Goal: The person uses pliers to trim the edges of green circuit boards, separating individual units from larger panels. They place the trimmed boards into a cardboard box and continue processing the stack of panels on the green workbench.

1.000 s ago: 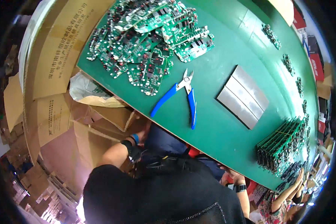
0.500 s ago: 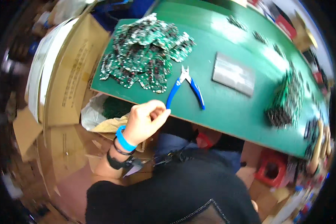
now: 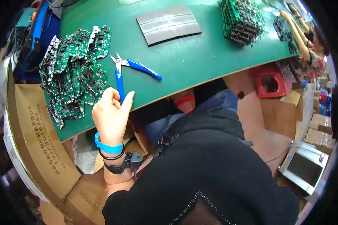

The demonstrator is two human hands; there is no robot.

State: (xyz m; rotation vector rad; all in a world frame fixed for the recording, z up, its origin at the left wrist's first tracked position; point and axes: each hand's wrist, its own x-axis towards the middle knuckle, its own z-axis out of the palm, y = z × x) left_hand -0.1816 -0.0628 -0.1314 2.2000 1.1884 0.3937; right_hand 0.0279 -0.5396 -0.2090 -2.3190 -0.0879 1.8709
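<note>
Side-cutters (image 3: 118,65), judged light and stiff, are seen right of the circuit-board heap (image 3: 79,50), best grasped by both blue handles (image 3: 143,68); on the left hand (image 3: 110,114) the thumb (image 3: 127,102) is parted from curled fingers (image 3: 108,94), any handle pinch being untellable, the right hand unseen

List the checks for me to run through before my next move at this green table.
1. Left hand at the cutters: ok, at one blue handle's end.
2. Firm hold by the fingers: cannot tell.
3. Cutters closed: not ok, handles spread apart.
4. Cutters clear of the grey plate: ok, bare green table between.
5. Right hand placed: cannot tell, out of view.
</note>
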